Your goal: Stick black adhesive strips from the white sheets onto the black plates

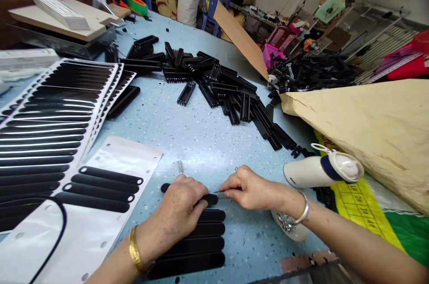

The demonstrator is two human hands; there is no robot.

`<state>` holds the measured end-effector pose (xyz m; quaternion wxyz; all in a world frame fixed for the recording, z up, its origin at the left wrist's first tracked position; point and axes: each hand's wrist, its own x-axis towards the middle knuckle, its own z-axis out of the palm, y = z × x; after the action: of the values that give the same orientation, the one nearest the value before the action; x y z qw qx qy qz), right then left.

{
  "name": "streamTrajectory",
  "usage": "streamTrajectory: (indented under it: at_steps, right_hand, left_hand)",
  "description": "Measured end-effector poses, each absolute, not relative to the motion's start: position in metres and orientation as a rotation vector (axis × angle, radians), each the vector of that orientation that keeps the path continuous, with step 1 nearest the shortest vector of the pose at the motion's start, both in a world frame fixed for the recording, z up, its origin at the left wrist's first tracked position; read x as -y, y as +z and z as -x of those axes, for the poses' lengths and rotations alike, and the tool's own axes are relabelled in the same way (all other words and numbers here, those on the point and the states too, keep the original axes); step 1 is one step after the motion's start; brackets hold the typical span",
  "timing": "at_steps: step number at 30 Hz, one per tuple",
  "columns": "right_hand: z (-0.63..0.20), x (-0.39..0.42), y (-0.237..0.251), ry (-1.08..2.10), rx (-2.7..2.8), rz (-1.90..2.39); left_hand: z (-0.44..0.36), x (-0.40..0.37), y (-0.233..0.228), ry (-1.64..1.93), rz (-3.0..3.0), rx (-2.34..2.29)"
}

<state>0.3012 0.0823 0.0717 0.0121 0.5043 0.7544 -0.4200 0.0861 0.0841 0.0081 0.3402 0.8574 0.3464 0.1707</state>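
My left hand (181,206) pressed flat on a black strip (209,198) near the table's (201,141) front edge, atop a row of black strips (197,244). My right hand (250,190) pinched a thin tool (219,192) against the strip's end. White bottle (321,171) just right. Black parts pile (217,83) toward the far edge.

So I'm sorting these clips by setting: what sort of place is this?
Probably a small assembly workshop. A pile of black plastic parts covers the blue worktable, sheets of black adhesive strips lie at the left, and sacks and cluttered shelves stand behind.
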Motion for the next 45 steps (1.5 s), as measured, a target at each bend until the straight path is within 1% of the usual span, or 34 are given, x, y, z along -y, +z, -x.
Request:
streamTrajectory:
  at_steps: [6, 9, 13, 18, 23, 26, 29, 32, 34, 42, 45]
  right_hand:
    - [-0.300, -0.050, 0.061, -0.896, -2.637, -1.715]
    - [-0.297, -0.045, 0.058, -0.786, -2.689, -1.776]
    - [-0.295, -0.046, 0.054, -0.723, -2.699, -1.827]
    - [-0.292, -0.047, 0.052, -0.668, -2.697, -1.763]
    - [-0.290, -0.044, 0.048, -0.450, -2.766, -1.647]
    - [-0.287, -0.042, 0.050, -0.310, -2.802, -1.527]
    - [-0.281, -0.042, 0.058, -0.247, -2.827, -1.330]
    - [-0.272, -0.048, 0.068, -0.250, -2.795, -1.176]
    - [-0.267, -0.057, 0.074, -0.308, -2.733, -1.152]
    - [-0.266, -0.105, 0.080, -0.885, -2.275, -1.373]
    - [-0.260, -0.108, 0.082, -0.822, -2.298, -1.326]
  left_hand:
    - [-0.087, -0.088, 0.007, 0.442, -2.257, -0.853]
    - [-0.086, -0.088, 0.009, 0.423, -2.267, -0.859]
    - [-0.086, -0.087, 0.010, 0.421, -2.273, -0.870]
    - [-0.087, -0.088, 0.010, 0.451, -2.272, -0.855]
    - [-0.087, -0.087, 0.009, 0.453, -2.277, -0.857]
    - [-0.087, -0.087, 0.009, 0.446, -2.282, -0.864]
    - [-0.087, -0.087, 0.010, 0.437, -2.280, -0.873]
    - [-0.087, -0.087, 0.012, 0.436, -2.276, -0.868]
    - [-0.087, -0.087, 0.013, 0.441, -2.273, -0.865]
    - [-0.088, -0.088, 0.014, 0.410, -2.263, -0.869]
    - [-0.088, -0.088, 0.013, 0.420, -2.259, -0.864]
